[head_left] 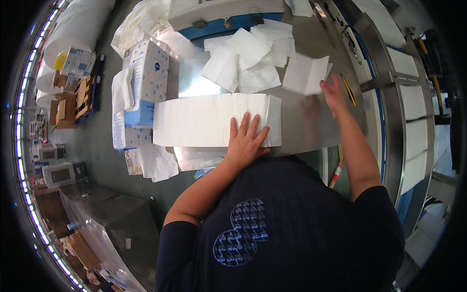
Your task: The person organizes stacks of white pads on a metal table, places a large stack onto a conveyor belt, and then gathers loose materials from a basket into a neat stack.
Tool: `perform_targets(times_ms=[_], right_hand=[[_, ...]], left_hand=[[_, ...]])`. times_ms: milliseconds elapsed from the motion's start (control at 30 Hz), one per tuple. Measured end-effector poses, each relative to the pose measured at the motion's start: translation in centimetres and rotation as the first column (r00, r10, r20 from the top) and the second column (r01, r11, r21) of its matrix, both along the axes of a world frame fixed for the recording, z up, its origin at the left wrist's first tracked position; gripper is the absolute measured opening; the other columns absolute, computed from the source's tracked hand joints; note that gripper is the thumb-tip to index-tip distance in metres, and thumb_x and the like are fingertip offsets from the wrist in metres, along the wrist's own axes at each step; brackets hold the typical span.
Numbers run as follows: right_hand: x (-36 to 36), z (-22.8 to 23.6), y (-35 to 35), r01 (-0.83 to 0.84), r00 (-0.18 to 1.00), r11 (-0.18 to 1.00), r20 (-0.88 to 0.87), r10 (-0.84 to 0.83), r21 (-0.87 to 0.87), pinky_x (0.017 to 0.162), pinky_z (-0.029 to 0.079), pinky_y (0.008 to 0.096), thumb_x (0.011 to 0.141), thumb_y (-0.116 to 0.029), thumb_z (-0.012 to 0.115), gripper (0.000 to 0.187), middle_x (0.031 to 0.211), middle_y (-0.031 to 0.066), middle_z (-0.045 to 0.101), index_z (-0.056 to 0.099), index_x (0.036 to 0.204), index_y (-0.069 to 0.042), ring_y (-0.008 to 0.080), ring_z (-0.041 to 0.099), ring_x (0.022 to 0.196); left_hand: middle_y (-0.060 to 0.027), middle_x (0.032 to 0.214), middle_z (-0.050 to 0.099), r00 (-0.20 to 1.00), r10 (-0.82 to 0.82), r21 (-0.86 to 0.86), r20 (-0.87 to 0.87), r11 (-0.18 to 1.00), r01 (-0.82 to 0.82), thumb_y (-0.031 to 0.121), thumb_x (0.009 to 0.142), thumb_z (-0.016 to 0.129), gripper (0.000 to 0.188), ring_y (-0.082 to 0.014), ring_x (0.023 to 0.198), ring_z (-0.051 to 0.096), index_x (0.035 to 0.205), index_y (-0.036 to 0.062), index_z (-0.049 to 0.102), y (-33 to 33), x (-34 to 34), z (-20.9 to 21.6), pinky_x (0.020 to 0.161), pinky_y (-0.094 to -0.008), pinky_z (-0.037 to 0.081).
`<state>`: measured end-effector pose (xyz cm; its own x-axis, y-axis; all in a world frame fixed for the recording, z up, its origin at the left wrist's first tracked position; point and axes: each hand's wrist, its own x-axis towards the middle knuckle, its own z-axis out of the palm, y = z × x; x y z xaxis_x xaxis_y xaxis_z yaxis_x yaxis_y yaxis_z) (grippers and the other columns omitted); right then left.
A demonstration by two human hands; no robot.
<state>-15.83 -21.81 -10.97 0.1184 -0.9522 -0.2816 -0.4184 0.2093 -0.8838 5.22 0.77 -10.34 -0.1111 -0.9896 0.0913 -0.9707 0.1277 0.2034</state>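
My left hand lies flat, fingers spread, on the right part of a long row of tightly packed white folded sheets. The row stands on a shiny metal table, with a loose flap at its right end. Farther right, my right hand is raised above the table, its fingers stretched and apart. Right at its fingertips is a creased white sheet, opened along its fold; I cannot tell whether they touch it. A loose heap of white sheets lies beyond the row.
Blue-and-white patterned packages stand at the table's left. At the back is a white-and-blue case with latches. A yellow-and-black slim tool lies right of my right hand. A metal-framed machine carrying white sheets runs along the right.
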Motion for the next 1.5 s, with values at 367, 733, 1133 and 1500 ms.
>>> perform_targets(times_ms=[367,733,1133,1500], right_hand=[[9.2,-3.0,14.2,-0.369,0.882,0.847,0.430,0.191,0.382,0.095,0.033,0.0340,0.086,-0.018,0.052,0.055,0.124,0.0140,0.043,0.024,0.131,-0.002,0.0220,0.043,0.112],[12.8,-2.0,12.6,-0.205,0.947,0.877,0.314,0.065,0.435,0.082,0.044,0.0347,0.080,-0.018,0.061,0.052,0.110,0.0133,0.053,0.034,0.121,0.000,0.0220,0.053,0.098],[-3.7,-2.5,13.0,-0.349,0.923,0.909,-0.254,0.291,-0.227,0.091,0.039,0.0347,0.058,-0.018,0.076,0.075,0.115,0.0144,0.051,0.041,0.121,-0.002,0.0265,0.049,0.107],[-2.1,-1.8,12.6,-0.436,0.881,0.893,-0.253,0.399,-0.109,0.081,0.046,0.0363,0.060,-0.034,0.076,0.064,0.107,0.0169,0.057,0.052,0.112,-0.004,0.0319,0.056,0.096]], left_hand=[[-0.0177,0.120,0.045,0.725,0.685,-0.336,-0.076,0.667,-0.665,0.035,0.071,0.064,0.049,-0.0355,0.113,0.042,0.110,0.0077,0.053,6.8,17.0,0.6,0.092,-0.0515,0.031],[-0.0149,0.108,0.058,0.012,0.877,0.784,-0.480,0.435,-0.443,0.053,0.078,0.056,0.069,-0.0220,0.096,0.055,0.114,-0.0059,0.052,5.7,25.7,-2.2,0.083,-0.0306,0.042],[-0.0100,0.111,0.054,0.207,0.373,0.309,-0.905,0.907,-0.286,0.010,0.066,0.074,0.064,-0.0205,0.102,0.053,0.119,-0.0001,0.039,11.9,15.2,-5.1,0.089,-0.0328,0.041],[-0.0129,0.104,0.058,0.429,0.422,0.256,-0.799,0.883,-0.393,0.025,0.066,0.075,0.060,-0.0211,0.097,0.056,0.111,-0.0044,0.049,10.5,14.4,-5.7,0.085,-0.0322,0.044]])
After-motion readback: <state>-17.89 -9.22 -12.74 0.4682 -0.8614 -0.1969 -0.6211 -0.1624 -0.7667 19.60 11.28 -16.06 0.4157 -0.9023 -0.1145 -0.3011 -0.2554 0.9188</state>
